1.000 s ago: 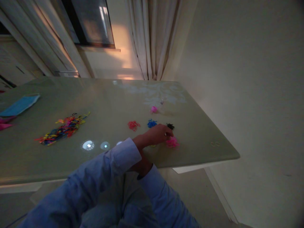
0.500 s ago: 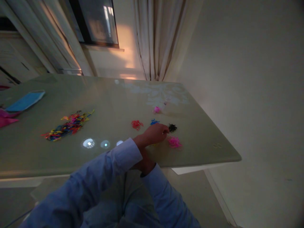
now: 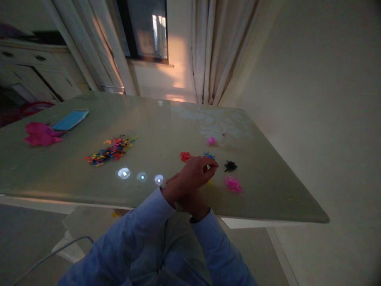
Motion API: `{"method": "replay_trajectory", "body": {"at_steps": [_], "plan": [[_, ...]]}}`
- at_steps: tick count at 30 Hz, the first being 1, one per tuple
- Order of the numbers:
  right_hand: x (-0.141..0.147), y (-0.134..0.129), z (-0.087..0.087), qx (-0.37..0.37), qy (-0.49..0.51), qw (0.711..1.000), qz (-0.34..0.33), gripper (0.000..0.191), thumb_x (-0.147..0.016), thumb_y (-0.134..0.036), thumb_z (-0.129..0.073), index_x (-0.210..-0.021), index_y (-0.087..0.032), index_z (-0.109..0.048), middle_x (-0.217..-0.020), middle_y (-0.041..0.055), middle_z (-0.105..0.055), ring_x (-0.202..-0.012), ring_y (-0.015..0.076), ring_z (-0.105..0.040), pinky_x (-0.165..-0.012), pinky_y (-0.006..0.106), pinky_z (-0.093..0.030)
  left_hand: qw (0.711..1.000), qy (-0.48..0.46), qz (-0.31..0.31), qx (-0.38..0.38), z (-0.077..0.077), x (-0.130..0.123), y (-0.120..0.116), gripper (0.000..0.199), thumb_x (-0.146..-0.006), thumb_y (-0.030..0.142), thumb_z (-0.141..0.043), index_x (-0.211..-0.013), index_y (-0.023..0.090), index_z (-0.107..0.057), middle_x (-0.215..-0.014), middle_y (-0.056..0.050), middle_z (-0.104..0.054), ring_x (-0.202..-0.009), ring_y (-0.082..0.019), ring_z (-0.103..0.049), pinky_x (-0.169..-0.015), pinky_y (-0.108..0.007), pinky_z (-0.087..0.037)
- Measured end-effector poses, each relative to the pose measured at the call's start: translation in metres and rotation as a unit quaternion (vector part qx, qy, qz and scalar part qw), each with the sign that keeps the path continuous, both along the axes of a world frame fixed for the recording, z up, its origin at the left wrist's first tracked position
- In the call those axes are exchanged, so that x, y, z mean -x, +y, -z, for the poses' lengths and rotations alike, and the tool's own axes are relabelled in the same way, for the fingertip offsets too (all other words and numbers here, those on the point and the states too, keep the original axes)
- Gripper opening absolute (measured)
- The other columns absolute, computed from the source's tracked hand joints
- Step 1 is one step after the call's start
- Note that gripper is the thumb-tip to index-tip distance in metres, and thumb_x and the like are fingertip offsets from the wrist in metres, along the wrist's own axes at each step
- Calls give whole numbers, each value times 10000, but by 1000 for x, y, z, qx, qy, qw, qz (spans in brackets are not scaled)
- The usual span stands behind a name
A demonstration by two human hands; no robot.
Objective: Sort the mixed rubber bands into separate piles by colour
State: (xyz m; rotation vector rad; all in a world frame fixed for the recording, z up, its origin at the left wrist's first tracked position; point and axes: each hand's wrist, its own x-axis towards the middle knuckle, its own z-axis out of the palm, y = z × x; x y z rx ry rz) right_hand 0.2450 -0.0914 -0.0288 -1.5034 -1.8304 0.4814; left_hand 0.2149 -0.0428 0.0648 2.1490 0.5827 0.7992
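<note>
My left hand (image 3: 197, 171) crosses over my right hand (image 3: 191, 199), its thumb and fingertips pinched together; anything between them is too small to make out. My right hand's fingers are mostly hidden underneath. Beyond the pinched fingertips lies a pile of black rubber bands (image 3: 230, 166), with a pile of pink bands (image 3: 233, 184) nearer me. Blue bands (image 3: 209, 155) show just past my left hand, partly covered by it, and red bands (image 3: 185, 156) lie to their left. A bit of yellow bands (image 3: 209, 183) peeks out beneath my left hand.
A long heap of mixed-colour bands (image 3: 113, 151) lies on the glossy table (image 3: 154, 123). At the far left are a blue face mask (image 3: 71, 119) and a bright pink piece (image 3: 42, 134). A small pink bundle (image 3: 211, 141) sits behind the sorted piles.
My left hand has drawn back from the black pile, leaving a gap. The camera view has turned left, so more of the pink piece and the cabinet shows.
</note>
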Motion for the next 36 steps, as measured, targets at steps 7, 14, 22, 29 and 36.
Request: {"method": "replay_trajectory", "body": {"at_steps": [7, 14, 22, 29, 36], "plan": [[-3, -7, -28, -7, 20, 999, -28, 164, -894, -154, -549, -917, -198, -706, -882, 56, -696, -794, 176, -650, -735, 284, -506, 956, -128, -238, 117, 13, 112, 3, 113, -819, 253, -616, -815, 177, -699, -724, -18, -679, -596, -126, -545, -582, -230, -411], [-2, -9, -38, 13, 14, 1000, -15, 130, -908, -228, -582, -906, -203, -709, -858, 40, -695, -767, 172, -637, -706, 280, -480, 950, -52, -306, 40, 56, 195, 23, 109, -797, 195, -634, -858, 207, -724, -799, -35, -702, -678, -161, -574, -677, -264, -410], [35, 46, -63, 13, -11, 1000, -26, 197, -881, -234, -587, -1019, -167, -710, -909, 62, -724, -676, 151, -625, -659, 276, -498, 954, -39, -293, 57, 67, 218, 28, 138, -840, 199, -569, -862, 190, -705, -806, -34, -708, -713, -164, -608, -688, -273, -428], [106, 144, -71, 19, -178, 979, -102, 198, -883, -150, -591, -1052, -150, -693, -1062, 85, -723, -903, 166, -645, -862, 270, -471, 956, -26, -291, 18, 72, 217, 25, 184, -874, 183, -522, -903, 182, -704, -856, -43, -724, -757, -169, -633, -728, -291, -454], [133, 187, -54, 51, -243, 963, -101, 163, -892, -201, -573, -964, -181, -718, -1026, 76, -698, -930, 198, -616, -805, 265, -433, 951, -40, -306, 18, 73, 216, 26, 180, -862, 159, -545, -916, 178, -716, -879, -45, -737, -794, -179, -652, -739, -291, -471]]}}
